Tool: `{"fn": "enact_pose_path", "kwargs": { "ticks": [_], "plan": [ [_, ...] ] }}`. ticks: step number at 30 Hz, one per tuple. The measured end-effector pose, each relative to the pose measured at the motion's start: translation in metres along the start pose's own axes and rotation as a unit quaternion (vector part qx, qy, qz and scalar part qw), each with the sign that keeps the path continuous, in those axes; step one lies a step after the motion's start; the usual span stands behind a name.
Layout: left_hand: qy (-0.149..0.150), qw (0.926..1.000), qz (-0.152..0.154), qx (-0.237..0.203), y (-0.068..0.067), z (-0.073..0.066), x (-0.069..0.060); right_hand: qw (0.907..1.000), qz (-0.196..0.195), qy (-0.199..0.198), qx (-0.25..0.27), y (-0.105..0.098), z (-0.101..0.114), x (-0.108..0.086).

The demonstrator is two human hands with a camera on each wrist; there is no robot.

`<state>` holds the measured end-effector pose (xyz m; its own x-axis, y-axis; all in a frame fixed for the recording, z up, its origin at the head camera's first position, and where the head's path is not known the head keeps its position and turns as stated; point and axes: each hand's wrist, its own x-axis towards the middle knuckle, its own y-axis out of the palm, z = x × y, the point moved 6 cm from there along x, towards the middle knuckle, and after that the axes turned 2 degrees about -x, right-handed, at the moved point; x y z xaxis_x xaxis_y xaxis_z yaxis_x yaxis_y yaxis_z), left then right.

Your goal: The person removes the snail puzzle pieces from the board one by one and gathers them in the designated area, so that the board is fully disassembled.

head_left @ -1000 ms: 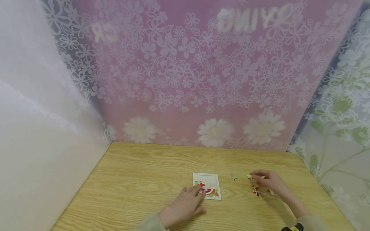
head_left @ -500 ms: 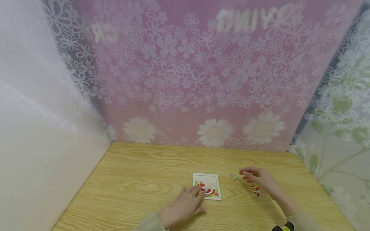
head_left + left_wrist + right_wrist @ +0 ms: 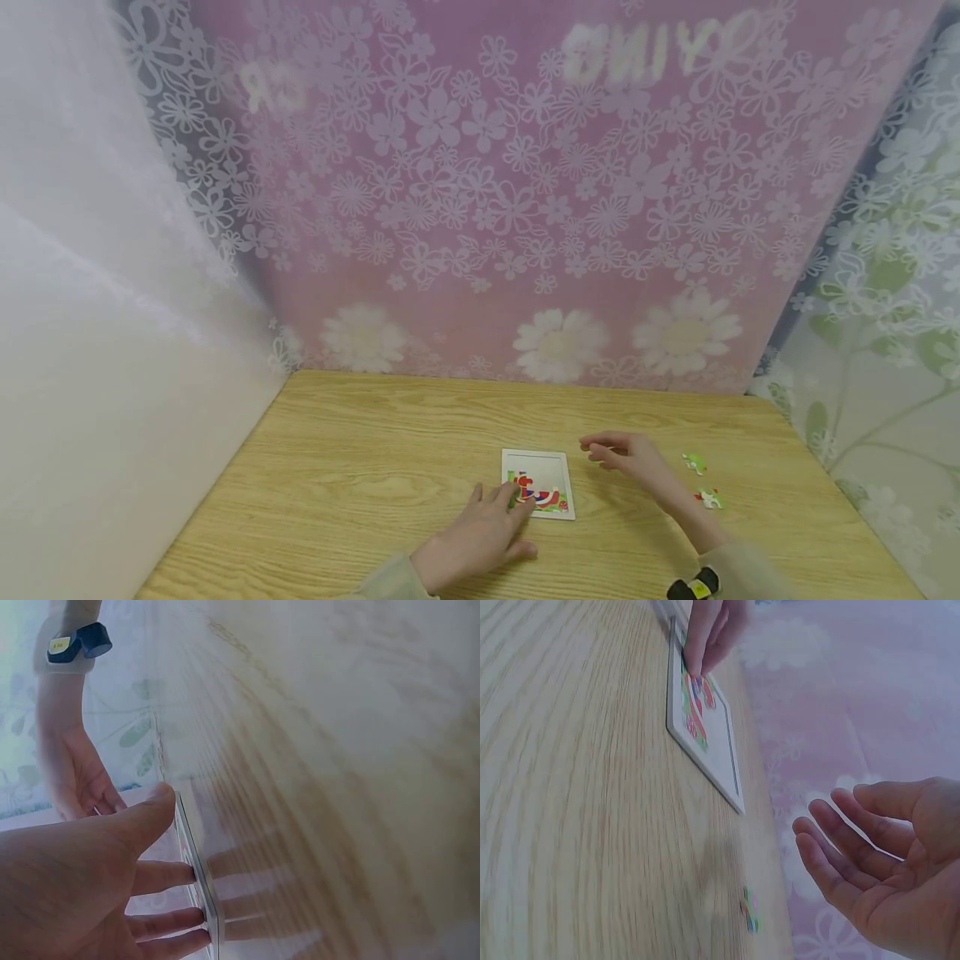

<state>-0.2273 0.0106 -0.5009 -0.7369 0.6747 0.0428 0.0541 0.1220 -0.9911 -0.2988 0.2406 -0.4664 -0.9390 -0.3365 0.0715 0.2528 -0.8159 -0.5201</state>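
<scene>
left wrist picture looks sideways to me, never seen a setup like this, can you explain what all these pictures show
There is no machine here: a person works with two bare hands. The wide head picture comes from a camera worn on the head, looking forward and down. Each wrist wears a camera too, so those two pictures look tilted and close to the hands.

On the wood-grain table lies a white-rimmed board, partly filled with colourful puzzle pieces. The left hand rests its fingers there. The right hand hovers beside the board, near a loose piece best seen in the right wrist picture. Other pieces lie farther right. Neither hand appears to grip anything.
</scene>
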Motion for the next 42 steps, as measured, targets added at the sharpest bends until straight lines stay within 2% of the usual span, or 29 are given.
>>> {"fn": "enact_pose_path", "kwargs": {
  "ticks": [11, 17, 21, 26, 32, 42],
  "plan": [
    [0.012, 0.9998, -0.008, 0.015, -0.003, -0.001, -0.001, 0.9999, 0.016, 0.000, -0.004, 0.037, 0.013, 0.021],
    [0.014, 0.9997, -0.010, 0.019, -0.007, -0.003, -0.004, 0.9994, 0.027, -0.018, -0.014, 0.052, 0.018, 0.028],
    [0.028, 0.9991, -0.015, 0.026, -0.008, -0.004, -0.007, 0.9987, 0.039, -0.024, -0.022, 0.060, 0.017, 0.032],
    [0.040, 0.9985, -0.022, 0.029, -0.008, -0.006, -0.010, 0.9977, 0.044, -0.021, -0.046, 0.069, 0.011, 0.037],
    [0.040, 0.9980, -0.017, 0.045, -0.006, -0.007, -0.012, 0.9942, 0.048, -0.025, -0.093, 0.077, 0.016, 0.038],
    [0.035, 0.9982, -0.004, 0.049, -0.002, -0.006, -0.010, 0.9924, 0.054, 0.000, -0.111, 0.086, 0.016, 0.040]
  ]
}}
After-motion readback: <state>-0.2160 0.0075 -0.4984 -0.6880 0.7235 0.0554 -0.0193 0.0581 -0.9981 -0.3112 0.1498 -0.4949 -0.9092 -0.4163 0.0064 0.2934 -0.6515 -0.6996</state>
